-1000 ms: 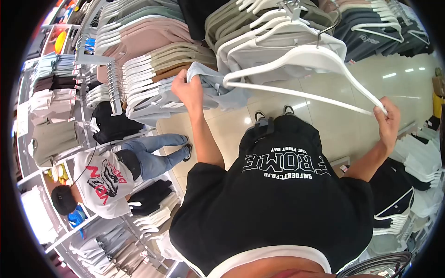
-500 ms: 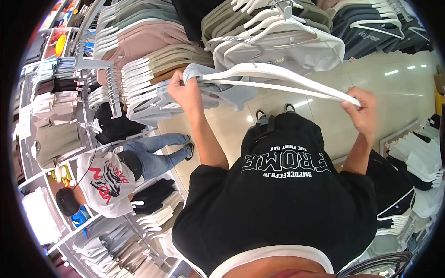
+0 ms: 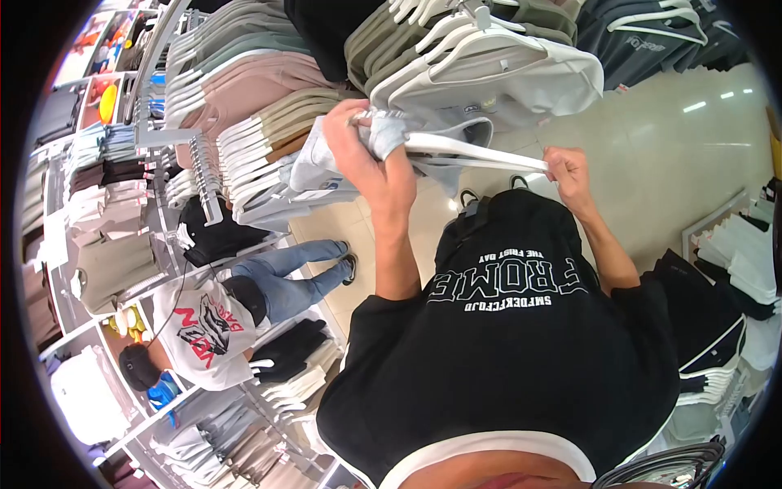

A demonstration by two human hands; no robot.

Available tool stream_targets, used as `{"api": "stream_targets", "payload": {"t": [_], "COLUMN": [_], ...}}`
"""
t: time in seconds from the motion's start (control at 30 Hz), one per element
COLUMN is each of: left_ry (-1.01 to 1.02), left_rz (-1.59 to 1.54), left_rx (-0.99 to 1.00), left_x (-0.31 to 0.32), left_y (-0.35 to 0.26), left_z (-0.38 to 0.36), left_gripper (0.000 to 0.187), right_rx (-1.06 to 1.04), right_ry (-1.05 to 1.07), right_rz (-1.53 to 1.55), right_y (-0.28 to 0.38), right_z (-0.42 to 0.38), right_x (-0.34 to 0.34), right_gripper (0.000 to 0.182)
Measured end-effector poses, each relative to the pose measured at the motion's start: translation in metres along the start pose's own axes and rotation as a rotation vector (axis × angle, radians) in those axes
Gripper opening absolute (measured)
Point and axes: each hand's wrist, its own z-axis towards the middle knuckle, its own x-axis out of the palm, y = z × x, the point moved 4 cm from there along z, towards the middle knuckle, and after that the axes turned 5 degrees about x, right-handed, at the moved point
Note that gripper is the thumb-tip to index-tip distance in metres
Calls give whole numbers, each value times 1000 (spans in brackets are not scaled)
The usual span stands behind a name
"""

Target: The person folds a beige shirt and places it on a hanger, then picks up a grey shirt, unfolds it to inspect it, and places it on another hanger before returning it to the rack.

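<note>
In the head view, a white clothes hanger (image 3: 497, 156) is held out in front of my chest, roughly level. My right hand (image 3: 568, 173) is closed around its right end. At the other end, my left hand (image 3: 371, 163) is closed on the bunched cloth of a light grey-blue shirt (image 3: 388, 135). The hanger's left part goes into this cloth. Whether my left fingers also grip the hanger itself is hidden. The rest of the shirt hangs below and beside my left hand, close to the racked clothes.
Racks of hung shirts (image 3: 269, 77) stand ahead and to the left. A pale shirt on a hanger (image 3: 521, 77) faces me just beyond my hands. Another person (image 3: 204, 330) stands at the left shelves. More hung clothes (image 3: 692, 318) are at my right, above a tiled floor (image 3: 652, 155).
My right hand has moved left, towards my left hand, along with the hanger's end. My left hand has shifted right, and more of the hanger's left part is covered by the shirt.
</note>
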Motion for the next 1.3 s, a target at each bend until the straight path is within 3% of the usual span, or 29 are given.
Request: {"api": "stream_targets", "payload": {"t": [0.1, 0.13, 0.17, 0.3, 0.4, 0.5, 0.67, 0.7, 0.8, 0.9, 1.0, 1.1, 1.13, 1.17, 1.3], "left_ry": [277, 377, 320, 243, 209, 357, 484, 472, 510, 547, 553, 594, 610, 627, 688], "left_rz": [111, 150, 187, 0, -112, -133, -107, -242, -407, -479, -518, -244, -295, -347, -676], "left_rx": [-41, -79, 34, -205, -371, -411, -413, -539, -557, -663, -602, -550, -649, -746, -994], "left_x": [-4, -4, -2, -6, -1, 8, 20, 23, 20, 17, 13, 13, 14, 16, 33], "left_y": [14, 16, 24, 36, 39, 39, 41, 30, 51, 43, 57, 82, 96, 112, 116], "left_z": [-1, -2, -5, -18, -29, -38, -59, -58, -71, -72, -77, -89, -100, -115, -153], "left_gripper": [14, 16, 20, 22, 22, 23, 23, 22, 21, 20, 17, 12, 11, 10, 11], "right_rx": [39, 96, 150, 261, 515, 600, 626, 633, 569, 289, 465, 403, 382, 481, 619], "right_ry": [98, 136, 175, 77, -83, 140, 212, 222, 88, 71, 23, -153, -214, -173, -277], "right_rz": [-74, 38, 149, 765, 571, 344, 45, -23, -122, -286, -32, 224, 310, 299, 353], "right_y": [14, 8, -1, -25, -55, -87, -73, -73, -91, -118, -106, -83, -75, -70, -43], "right_z": [-3, -7, -9, 11, 16, 10, 26, 29, 34, 39, 39, 39, 38, 39, 38], "right_x": [-4, -6, -11, -26, -36, 1, 54, 56, 54, 39, 13, -16, -25, -30, -45], "right_gripper": [53, 52, 52, 56, 50, 51, 59, 62, 52, 47, 40, 34, 32, 42, 26]}}
